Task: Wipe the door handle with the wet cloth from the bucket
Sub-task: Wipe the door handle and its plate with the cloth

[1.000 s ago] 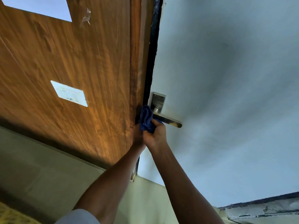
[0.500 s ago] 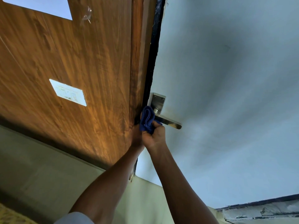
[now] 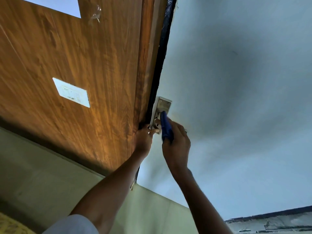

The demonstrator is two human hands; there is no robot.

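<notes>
The metal door handle's backplate (image 3: 163, 105) is fixed to the pale blue-grey door (image 3: 236, 98) near its dark edge. My right hand (image 3: 177, 142) is closed around the lever with a blue cloth (image 3: 166, 127) pressed over it, so the lever is almost wholly hidden; only its tip shows right of my fingers. My left hand (image 3: 143, 139) grips the door's edge just below and left of the backplate. No bucket is in view.
A brown wood-grain panel (image 3: 84, 65) with a white switch plate (image 3: 71, 92) fills the left. A pale green wall (image 3: 42, 174) lies below it. A chipped dark ledge (image 3: 273, 222) crosses the bottom right corner.
My right hand slid the cloth rightward from the door's edge onto the lever, covering it. The left hand, hidden before, now shows gripping the door edge.
</notes>
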